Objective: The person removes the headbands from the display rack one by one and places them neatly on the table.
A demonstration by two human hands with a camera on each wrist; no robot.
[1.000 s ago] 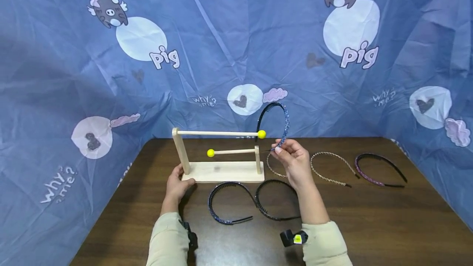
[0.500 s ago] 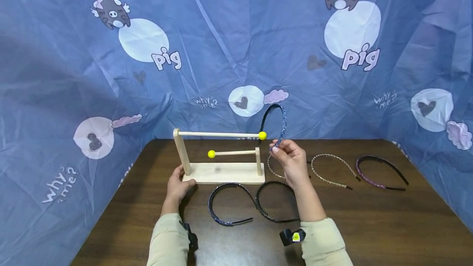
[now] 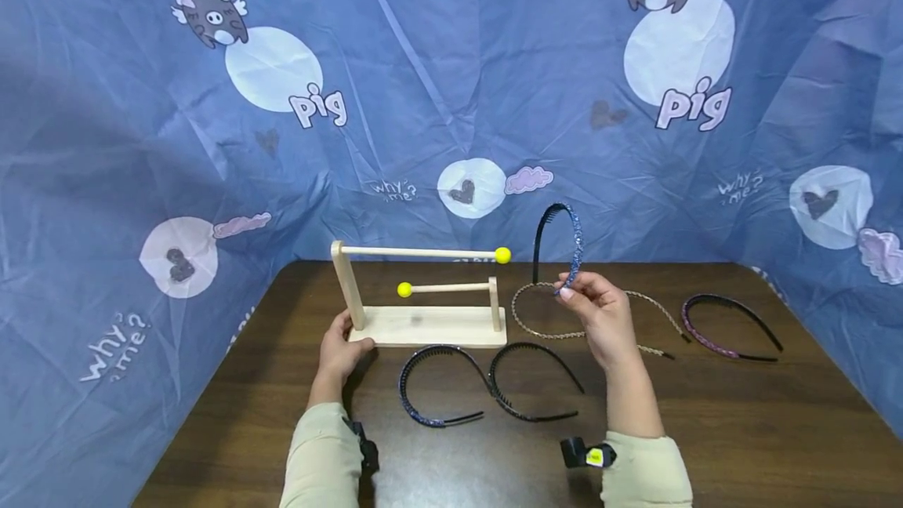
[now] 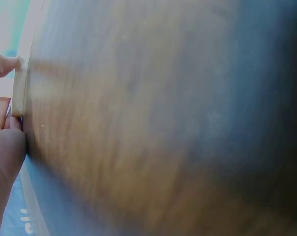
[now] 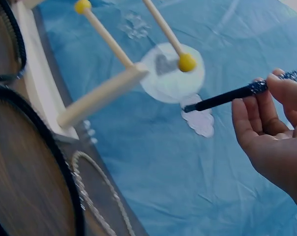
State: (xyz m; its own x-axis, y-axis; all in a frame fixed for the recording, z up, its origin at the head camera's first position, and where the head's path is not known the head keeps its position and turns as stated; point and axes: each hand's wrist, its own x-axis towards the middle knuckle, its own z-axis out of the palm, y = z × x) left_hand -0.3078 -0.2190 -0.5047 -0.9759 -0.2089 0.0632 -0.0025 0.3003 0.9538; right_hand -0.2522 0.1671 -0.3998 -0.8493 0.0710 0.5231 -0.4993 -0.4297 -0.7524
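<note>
A blue glittery headband (image 3: 577, 237) stands upright in the air, its lower end pinched between the thumb and fingers of my right hand (image 3: 600, 316). Right of the wooden rack (image 3: 426, 328), it is apart from the upper rod (image 3: 423, 253) and its yellow ball tip (image 3: 502, 255). A shorter lower rod (image 3: 451, 288) points left and ends in another yellow ball (image 3: 404, 289). My left hand (image 3: 340, 351) grips the left end of the rack's base, thumb at the front edge; the left wrist view shows the thumb (image 4: 3, 65) against the wood. The right wrist view shows the headband's black tip (image 5: 222, 100).
On the brown table (image 3: 451, 461), a blue headband (image 3: 405, 390) and a black headband (image 3: 497, 390) lie in front of the rack. To the right lie two braided gold headbands (image 3: 525, 328), partly behind my right hand, and a purple headband (image 3: 705, 339). A blue printed cloth (image 3: 423, 100) hangs behind.
My right hand first shifts slightly left, then right with the blue headband, away from the upper rod's ball tip. The left hand and the rack stay in place.
</note>
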